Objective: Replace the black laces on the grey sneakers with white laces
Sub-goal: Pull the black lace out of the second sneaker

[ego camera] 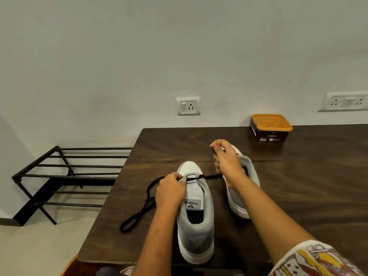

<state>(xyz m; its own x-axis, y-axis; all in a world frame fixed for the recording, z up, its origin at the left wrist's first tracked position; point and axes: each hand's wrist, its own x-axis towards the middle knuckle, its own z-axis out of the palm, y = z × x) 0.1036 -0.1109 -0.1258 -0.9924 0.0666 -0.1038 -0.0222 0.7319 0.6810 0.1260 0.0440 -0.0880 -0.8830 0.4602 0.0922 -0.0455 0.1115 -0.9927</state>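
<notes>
At the worktop's [298,186] front edge, the left hand's [171,191] fingers pinched the front eyelet edge of the upright grey sneaker [196,226], while the right hand's [227,162] curled fingers gripped the black lace [209,177] drawn taut rightward from that eyelet, its slack looping toward the left edge.

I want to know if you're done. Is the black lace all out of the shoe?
No, the black lace runs through the front eyelets of the grey sneaker, stretched toward the right hand.
</notes>
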